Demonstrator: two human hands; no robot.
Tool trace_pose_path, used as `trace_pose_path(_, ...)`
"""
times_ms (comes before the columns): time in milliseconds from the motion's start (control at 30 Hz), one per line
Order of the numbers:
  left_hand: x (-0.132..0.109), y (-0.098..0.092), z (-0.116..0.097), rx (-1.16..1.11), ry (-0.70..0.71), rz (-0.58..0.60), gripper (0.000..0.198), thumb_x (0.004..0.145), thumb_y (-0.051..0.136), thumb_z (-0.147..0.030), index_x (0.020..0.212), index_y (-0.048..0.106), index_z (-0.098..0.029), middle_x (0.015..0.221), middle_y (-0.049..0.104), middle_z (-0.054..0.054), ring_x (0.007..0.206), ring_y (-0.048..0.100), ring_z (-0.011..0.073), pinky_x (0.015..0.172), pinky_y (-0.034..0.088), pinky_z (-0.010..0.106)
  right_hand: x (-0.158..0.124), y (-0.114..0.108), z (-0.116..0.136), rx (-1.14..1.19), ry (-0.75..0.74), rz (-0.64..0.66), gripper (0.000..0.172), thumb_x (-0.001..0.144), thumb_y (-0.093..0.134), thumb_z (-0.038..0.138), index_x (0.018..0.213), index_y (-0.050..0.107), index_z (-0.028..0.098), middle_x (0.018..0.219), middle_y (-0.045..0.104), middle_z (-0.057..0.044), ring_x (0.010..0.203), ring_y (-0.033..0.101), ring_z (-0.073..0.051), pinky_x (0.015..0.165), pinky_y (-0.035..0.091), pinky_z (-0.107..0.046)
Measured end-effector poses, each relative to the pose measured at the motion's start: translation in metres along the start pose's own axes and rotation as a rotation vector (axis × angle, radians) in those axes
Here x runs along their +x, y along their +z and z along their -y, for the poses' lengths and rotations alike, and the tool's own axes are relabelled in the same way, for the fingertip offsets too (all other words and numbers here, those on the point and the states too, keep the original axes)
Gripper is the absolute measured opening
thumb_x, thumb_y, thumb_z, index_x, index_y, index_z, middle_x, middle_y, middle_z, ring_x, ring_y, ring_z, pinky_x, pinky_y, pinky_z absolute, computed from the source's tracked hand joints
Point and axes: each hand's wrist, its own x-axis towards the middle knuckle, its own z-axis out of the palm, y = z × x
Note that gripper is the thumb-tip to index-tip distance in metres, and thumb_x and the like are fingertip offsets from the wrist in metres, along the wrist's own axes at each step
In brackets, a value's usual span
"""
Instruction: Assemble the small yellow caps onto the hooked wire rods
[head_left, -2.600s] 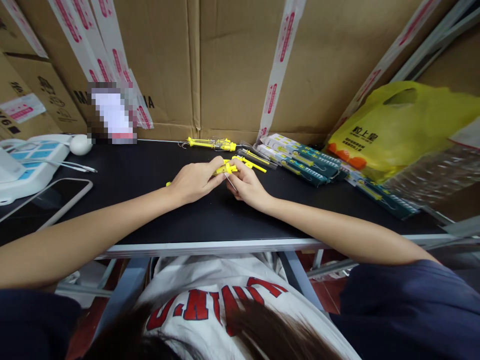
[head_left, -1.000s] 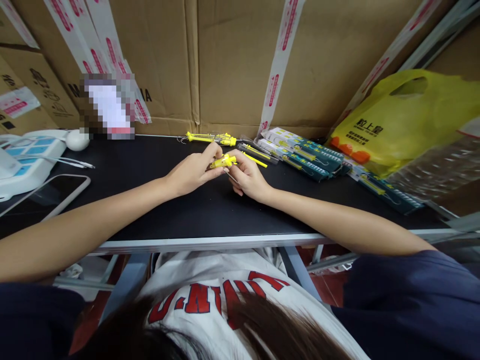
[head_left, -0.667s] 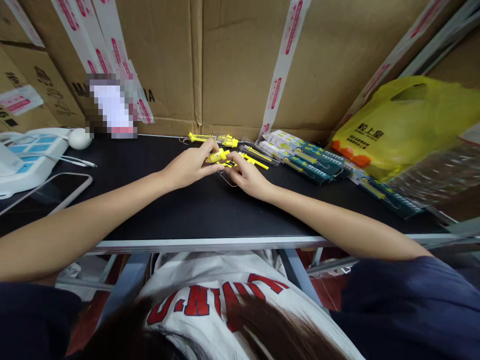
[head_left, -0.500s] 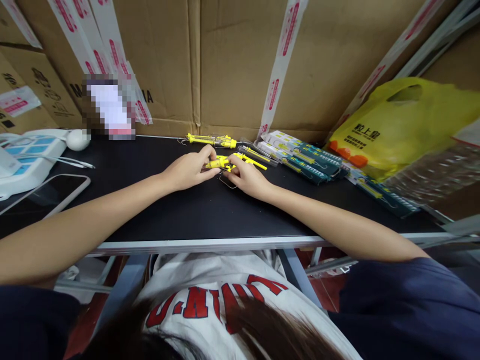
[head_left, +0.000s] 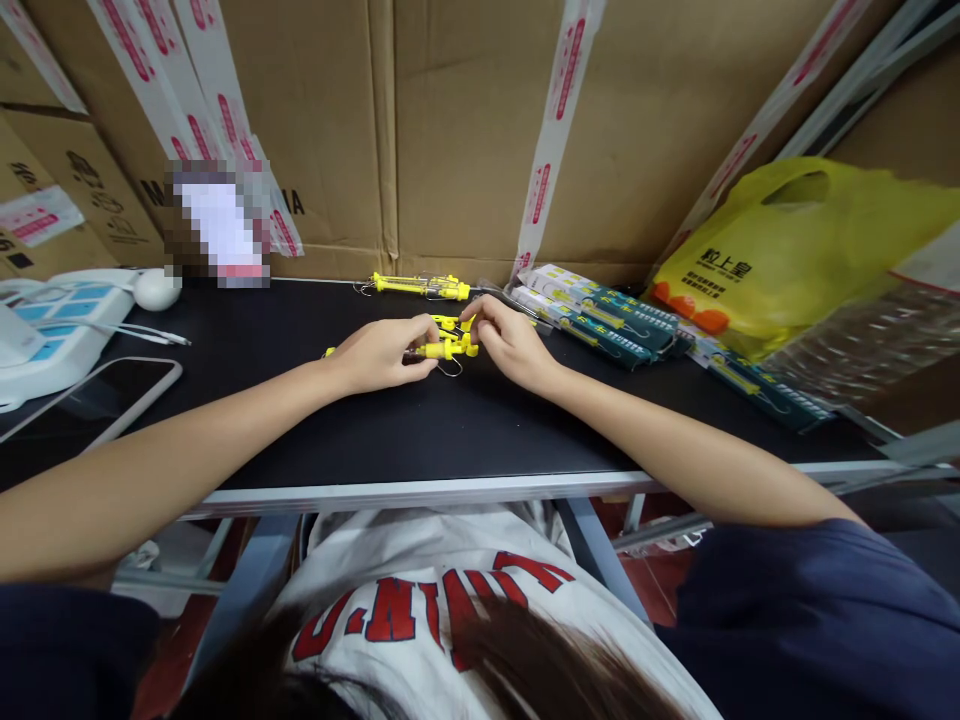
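Note:
My left hand [head_left: 384, 352] is closed around a yellow tubular spring scale [head_left: 442, 348], held just above the black table top. A thin wire hook hangs below the scale, and its other yellow end peeks out behind the hand. My right hand [head_left: 514, 345] pinches the yellow end piece on the right side; its fingertips partly hide that spot. Just behind lies more yellow plastic, partly covered by the hands. Farther back, several yellow spring scales [head_left: 420, 287] with metal hooks lie side by side.
Printed green-and-white boxes [head_left: 600, 315] lie flat at right, beside a yellow plastic bag [head_left: 780, 260]. At left are a white power strip [head_left: 75, 310] and a phone [head_left: 97, 400]. Tall cardboard cartons [head_left: 480, 130] stand along the back. The table's metal edge [head_left: 480, 490] runs close to my body.
The spring scale has shifted left in my left hand, its far end now showing behind the hand. My right hand has moved slightly right, to the scale's end piece.

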Motion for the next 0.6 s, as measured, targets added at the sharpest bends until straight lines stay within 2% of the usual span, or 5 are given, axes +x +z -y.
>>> trace_pose_path(100, 0.0, 0.003, -0.004, -0.003, 0.149, 0.004, 0.02, 0.087, 0.055, -0.036, 0.098, 0.059, -0.02, 0.094, 0.068, 0.004, 0.084, 0.063, 0.0173, 0.075, 0.044, 0.027, 0.0, -0.001, 0.001, 0.058, -0.005, -0.012, 0.023, 0.087, 0.036, 0.016, 0.094, 0.058, 0.018, 0.072, 0.061, -0.001, 0.069, 0.058, -0.017, 0.071, 0.042, -0.031)
trace_pose_path(167, 0.0, 0.006, -0.006, -0.001, 0.19, 0.045, 0.022, 0.089, 0.053, -0.037, 0.101, 0.06, -0.02, 0.099, 0.069, 0.004, 0.09, 0.063, 0.0183, 0.079, 0.044, 0.027, 0.0, -0.001, 0.002, 0.088, 0.006, -0.011, 0.023, 0.087, 0.035, 0.016, 0.093, 0.058, 0.018, 0.07, 0.061, 0.0, 0.068, 0.058, -0.016, 0.07, 0.042, -0.03)
trace_pose_path(333, 0.0, 0.011, 0.001, 0.067, 0.14, 0.114, 0.025, 0.091, 0.052, -0.039, 0.105, 0.061, -0.021, 0.098, 0.072, 0.003, 0.086, 0.066, 0.0186, 0.074, 0.043, 0.027, -0.001, -0.002, 0.006, 0.097, 0.009, 0.043, 0.021, 0.091, 0.039, 0.022, 0.088, 0.059, 0.018, 0.066, 0.059, 0.001, 0.063, 0.056, -0.014, 0.067, 0.041, -0.028)
trace_pose_path(467, 0.001, 0.011, 0.016, 0.12, 0.068, 0.067, 0.03, 0.094, 0.049, -0.041, 0.113, 0.06, -0.02, 0.104, 0.071, 0.005, 0.089, 0.067, 0.0204, 0.074, 0.044, 0.028, -0.003, -0.002, 0.01, 0.088, -0.02, 0.131, 0.017, 0.091, 0.043, 0.024, 0.091, 0.059, 0.017, 0.07, 0.061, 0.0, 0.064, 0.055, -0.014, 0.065, 0.041, -0.028)
trace_pose_path(600, 0.002, 0.01, 0.027, 0.1, 0.043, 0.022, 0.031, 0.096, 0.047, -0.042, 0.112, 0.06, -0.019, 0.111, 0.07, 0.007, 0.099, 0.066, 0.022, 0.08, 0.046, 0.03, -0.006, 0.0, 0.011, -0.011, -0.042, 0.225, 0.021, 0.087, 0.055, 0.029, 0.105, 0.059, 0.018, 0.084, 0.065, -0.001, 0.063, 0.052, -0.013, 0.063, 0.039, -0.027)
